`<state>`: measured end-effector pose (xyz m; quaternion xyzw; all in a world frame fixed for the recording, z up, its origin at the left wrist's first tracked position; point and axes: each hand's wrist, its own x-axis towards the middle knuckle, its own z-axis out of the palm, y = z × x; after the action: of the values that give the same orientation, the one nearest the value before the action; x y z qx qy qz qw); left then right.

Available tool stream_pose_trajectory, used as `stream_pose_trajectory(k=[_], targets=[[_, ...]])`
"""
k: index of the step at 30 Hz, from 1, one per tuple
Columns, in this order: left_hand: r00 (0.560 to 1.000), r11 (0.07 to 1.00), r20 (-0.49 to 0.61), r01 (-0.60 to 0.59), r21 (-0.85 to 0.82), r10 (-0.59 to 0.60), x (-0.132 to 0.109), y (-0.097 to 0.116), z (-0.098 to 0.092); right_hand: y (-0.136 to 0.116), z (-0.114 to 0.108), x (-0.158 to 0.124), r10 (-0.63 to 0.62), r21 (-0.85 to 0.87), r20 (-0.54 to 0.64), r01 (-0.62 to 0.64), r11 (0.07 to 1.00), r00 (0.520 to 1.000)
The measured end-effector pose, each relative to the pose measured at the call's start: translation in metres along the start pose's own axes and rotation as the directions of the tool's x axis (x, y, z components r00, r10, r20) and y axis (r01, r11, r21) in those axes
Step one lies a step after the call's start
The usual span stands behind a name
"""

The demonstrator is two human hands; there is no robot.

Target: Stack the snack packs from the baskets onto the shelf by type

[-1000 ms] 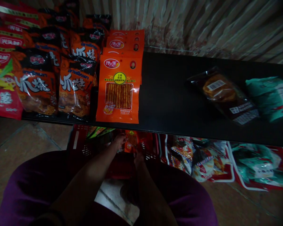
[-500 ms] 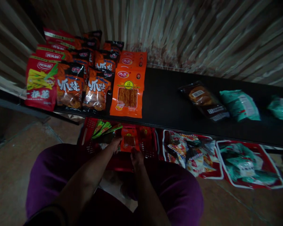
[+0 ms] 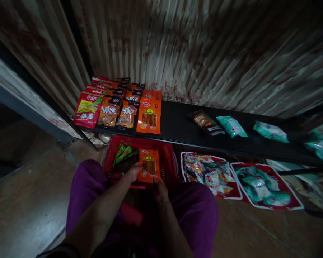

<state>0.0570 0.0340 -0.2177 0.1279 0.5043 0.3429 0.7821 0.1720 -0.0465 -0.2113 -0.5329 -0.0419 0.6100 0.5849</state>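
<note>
Both hands hold a flat orange snack packet (image 3: 150, 166) with a clear window over the red plastic basket (image 3: 169, 163). The left hand (image 3: 134, 172) grips its left edge, and the right hand (image 3: 159, 188) pinches its bottom corner. More packets lie on the black shelf (image 3: 177, 125) beyond.

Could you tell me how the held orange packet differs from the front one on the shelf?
The held packet is gripped by the left hand and right hand over the red basket; the shelf packet lies untouched on the black shelf. The held packet is single; the shelf packet fronts a row. Both have the same orange print.
</note>
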Motion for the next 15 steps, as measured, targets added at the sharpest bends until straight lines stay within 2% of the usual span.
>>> stream_pose_trajectory(k=[2,7,15], targets=[[1.000,1.000,-0.005,-0.020,0.000,0.020,-0.012,0.004,0.000,-0.002,-0.002,-0.010,0.006,-0.003,0.019,-0.006,1.000,1.000],[0.998,0.997,-0.002,-0.070,0.015,0.070,-0.039,0.017,0.001,-0.017,-0.001,-0.026,-0.019,-0.088,-0.058,0.014,0.996,0.998],[0.986,0.987,0.063,-0.154,0.048,0.151,-0.079,0.026,-0.002,-0.051,0.006,-0.032,-0.127,-0.109,-0.072,0.118,0.987,0.989]])
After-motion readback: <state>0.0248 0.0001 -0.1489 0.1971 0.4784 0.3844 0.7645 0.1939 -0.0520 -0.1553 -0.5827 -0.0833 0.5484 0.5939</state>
